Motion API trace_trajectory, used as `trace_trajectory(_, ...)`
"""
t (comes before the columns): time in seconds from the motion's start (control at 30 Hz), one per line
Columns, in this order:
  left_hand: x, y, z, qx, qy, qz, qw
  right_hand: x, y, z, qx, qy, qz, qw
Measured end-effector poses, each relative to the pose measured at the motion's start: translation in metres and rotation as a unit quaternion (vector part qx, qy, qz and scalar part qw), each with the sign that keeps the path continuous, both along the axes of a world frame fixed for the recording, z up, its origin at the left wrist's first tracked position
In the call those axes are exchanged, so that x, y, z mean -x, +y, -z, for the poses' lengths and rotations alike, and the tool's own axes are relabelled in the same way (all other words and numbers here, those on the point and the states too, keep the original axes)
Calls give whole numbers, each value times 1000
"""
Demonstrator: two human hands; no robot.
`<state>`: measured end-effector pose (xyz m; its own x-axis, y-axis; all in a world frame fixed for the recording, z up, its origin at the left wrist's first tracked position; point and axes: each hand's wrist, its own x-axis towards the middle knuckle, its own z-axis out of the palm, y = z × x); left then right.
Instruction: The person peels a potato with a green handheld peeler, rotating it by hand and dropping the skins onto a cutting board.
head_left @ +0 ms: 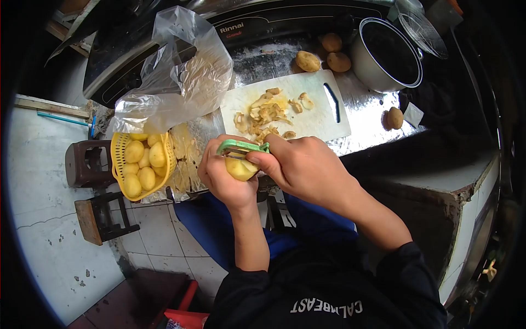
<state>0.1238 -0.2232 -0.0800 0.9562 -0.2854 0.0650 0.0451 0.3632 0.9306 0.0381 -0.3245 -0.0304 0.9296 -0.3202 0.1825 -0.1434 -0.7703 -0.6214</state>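
Note:
Wrapped around a mostly peeled potato (241, 169) is my left hand (227, 178), just in front of the cutting board. My right hand (296, 159) grips a green peeler (241, 146), whose blade lies over the top of the potato. Brown and pale peelings (269, 112) are scattered on the white cutting board (320, 123). To the left, a yellow basket (116, 159) holds several peeled potatoes (147, 178).
A clear plastic bag (192, 82) lies behind the basket. Unpeeled potatoes (308, 61) sit behind the board, beside a large pot (372, 77). Another unpeeled potato (394, 118) lies at the right near a small white packet (413, 115). Stools (87, 164) stand at the left.

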Motion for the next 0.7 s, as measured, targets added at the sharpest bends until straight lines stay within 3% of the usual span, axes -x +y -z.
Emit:
trace_trajectory(0.07,3,-1,-7,-4,4,-25,1000,0,-2,-4,11,-6,12,1000)
trace_trajectory(0.13,10,-3,-16,-169,-156,-85,970,1,-11,-8,18,20,-34,999)
trace_trajectory(0.17,7,-2,-15,-168,-156,-85,970,-1,-11,-7,18,20,-35,999)
trace_trajectory(0.23,-3,1,-9,-18,-82,71,994,-5,-10,-2,-27,-34,21,999)
trace_trajectory(0.3,-4,-3,-2,-27,-21,73,997,-13,-18,8,-53,-59,43,996)
trace_trajectory(0.37,-4,-7,-8,41,107,104,988,-18,-25,9,-86,-87,64,990)
trace_trajectory(0.4,-9,-6,0,28,130,113,985,-17,-27,2,-131,-37,72,988)
trace_trajectory(0.43,-12,-7,5,26,129,111,985,-18,-28,-2,-173,12,80,982)
trace_trajectory(0.53,-16,-20,20,16,17,6,1000,-18,-22,4,-181,-29,42,982)
trace_trajectory(0.63,-12,-14,7,63,80,83,991,-21,-29,9,-199,-31,53,978)
trace_trajectory(0.7,-13,-10,6,91,117,102,984,-23,-37,15,-257,-49,125,957)
